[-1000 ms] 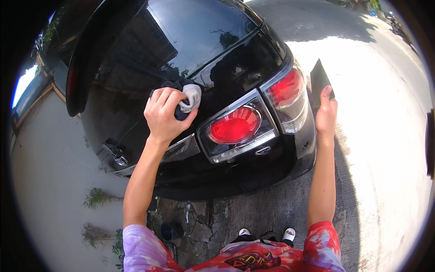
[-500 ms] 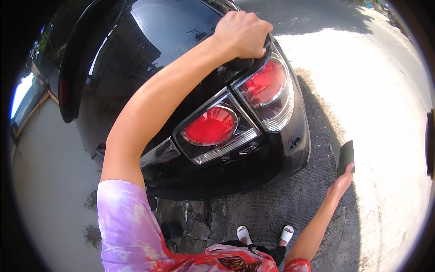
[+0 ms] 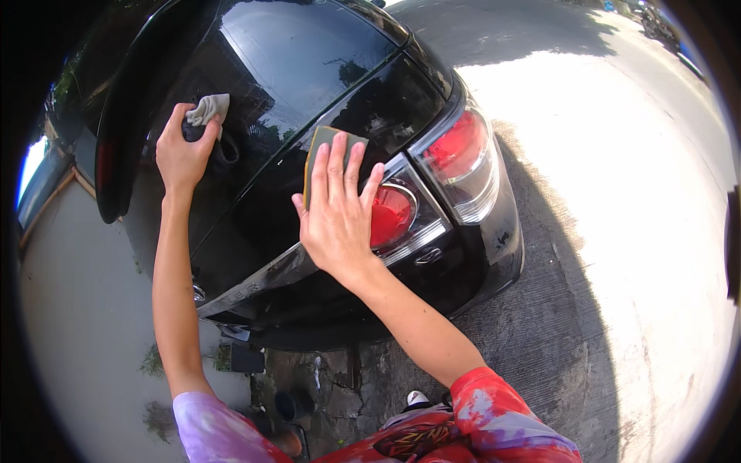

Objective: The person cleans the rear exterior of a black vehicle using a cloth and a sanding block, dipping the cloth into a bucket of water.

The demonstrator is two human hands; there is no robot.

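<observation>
Pad (image 3: 327, 135) and right hand (image 3: 340, 231) have moved over the car (image 3: 262, 201).

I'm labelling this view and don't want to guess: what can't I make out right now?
All in the head view:
- Cloth: part of it is hidden by the left hand.
- Flat pad: its underside faces away, and the right hand covers much of its top.
- Inner tail light: left part behind the right hand.
- Black car: front beyond the upper edge.
- Distant roadside objects: too small.
</observation>
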